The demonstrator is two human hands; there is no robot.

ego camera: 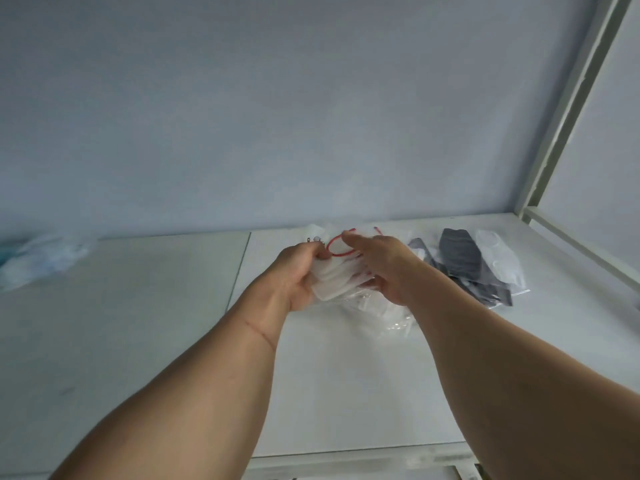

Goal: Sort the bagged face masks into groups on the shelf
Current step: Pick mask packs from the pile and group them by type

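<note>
Both my hands hold a bundle of clear bags with white face masks that have red ear loops, just above the white shelf. My left hand grips the bundle's left end, fingers curled around it. My right hand clasps the right end, index finger stretched over the top. More clear bags lie under the bundle. To the right lies a group of bagged black masks, with a bagged white mask beside them.
A blurred pile of bagged pale blue masks lies at the far left of the shelf. A white metal upright and side rail bound the shelf on the right. The grey back wall stands close behind the masks.
</note>
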